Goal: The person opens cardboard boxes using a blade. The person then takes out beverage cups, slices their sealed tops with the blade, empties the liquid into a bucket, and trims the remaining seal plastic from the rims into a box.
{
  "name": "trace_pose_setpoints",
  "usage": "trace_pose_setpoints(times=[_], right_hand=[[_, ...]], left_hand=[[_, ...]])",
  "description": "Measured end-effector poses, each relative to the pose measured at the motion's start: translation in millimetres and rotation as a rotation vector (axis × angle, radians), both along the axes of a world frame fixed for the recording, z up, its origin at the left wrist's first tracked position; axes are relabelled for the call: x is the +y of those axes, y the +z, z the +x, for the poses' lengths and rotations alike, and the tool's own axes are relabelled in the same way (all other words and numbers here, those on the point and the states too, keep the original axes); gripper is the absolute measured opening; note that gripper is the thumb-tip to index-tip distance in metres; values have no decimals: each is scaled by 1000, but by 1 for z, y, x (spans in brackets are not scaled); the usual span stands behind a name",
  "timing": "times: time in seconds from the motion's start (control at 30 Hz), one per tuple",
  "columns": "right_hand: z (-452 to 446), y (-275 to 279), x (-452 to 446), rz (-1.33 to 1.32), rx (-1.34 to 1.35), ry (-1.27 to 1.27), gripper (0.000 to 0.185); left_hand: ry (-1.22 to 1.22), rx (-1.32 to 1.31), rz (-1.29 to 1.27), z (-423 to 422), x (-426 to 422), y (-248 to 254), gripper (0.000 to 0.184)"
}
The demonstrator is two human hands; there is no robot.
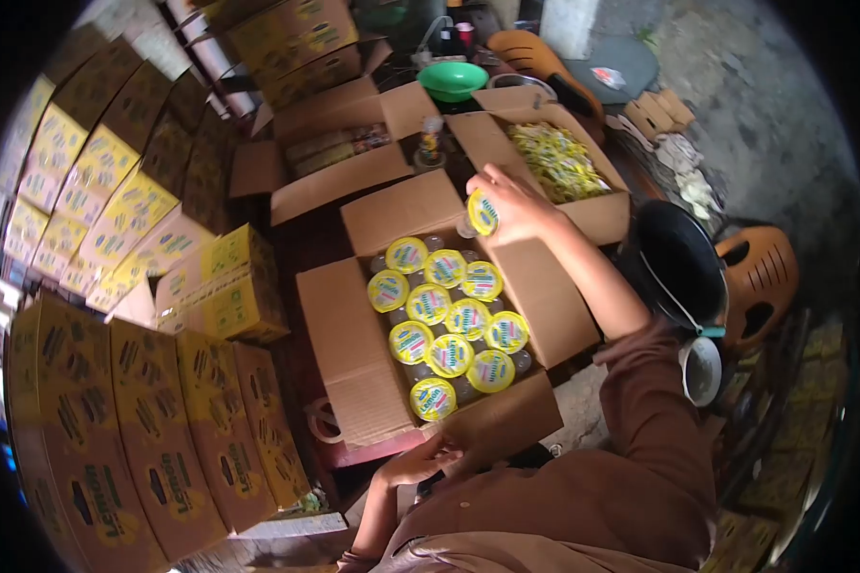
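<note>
A yellow-lidded cup (pixel 483 213) is hanging beyond the open carton's (pixel 354 353) far-right corner, the right hand (pixel 508 202) closing its fingers around it. Rows of lidded cups (pixel 449 353) are filling the carton. The left hand (pixel 419 462) is loosely curling at the near flap (pixel 506 425), its grip unclear.

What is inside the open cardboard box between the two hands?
The cardboard box holds containers with yellow-rimmed "Lemon" lids, with clear round shapes between them. Anything beneath, including the box's floor, is covered.
</note>
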State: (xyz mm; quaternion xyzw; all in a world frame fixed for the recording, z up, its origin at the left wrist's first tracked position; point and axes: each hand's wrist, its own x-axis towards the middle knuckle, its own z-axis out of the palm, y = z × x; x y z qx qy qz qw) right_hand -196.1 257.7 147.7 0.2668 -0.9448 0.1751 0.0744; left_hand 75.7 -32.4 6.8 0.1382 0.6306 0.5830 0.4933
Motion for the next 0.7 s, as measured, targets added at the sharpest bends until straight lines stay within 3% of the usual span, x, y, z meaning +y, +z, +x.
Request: trace_pose_setpoints(times=[0.07,0.1,0.13,0.2,0.3,0.33,0.43,0.53,0.7], right_hand=[[52,13,16,-160,63,57,61],[82,18,25,-192,92,67,61],[113,22,35,-194,106,45,63],[174,29,58,-191,37,46,64],[260,28,100,-165,57,59,63],[287,32,116,-142,-94,12,64],[359,24,171,-224,-145,-107,64],[424,11,225,-339,-174,-311,65],[495,10,309,-490,-116,-773,65]], left_hand=[[-35,57,-32,-13,14,26,50],[49,48,115,-19,24,33,49],[116,156,81,-25,40,44,55],[260,748,-42,-31,84,62,70],[209,977,23,-36,164,90,89],[146,1028,114,-32,196,99,89],[-218,992,245,-8,286,99,88],[-498,459,430,38,380,70,66],[-529,529,503,73,483,50,56]])
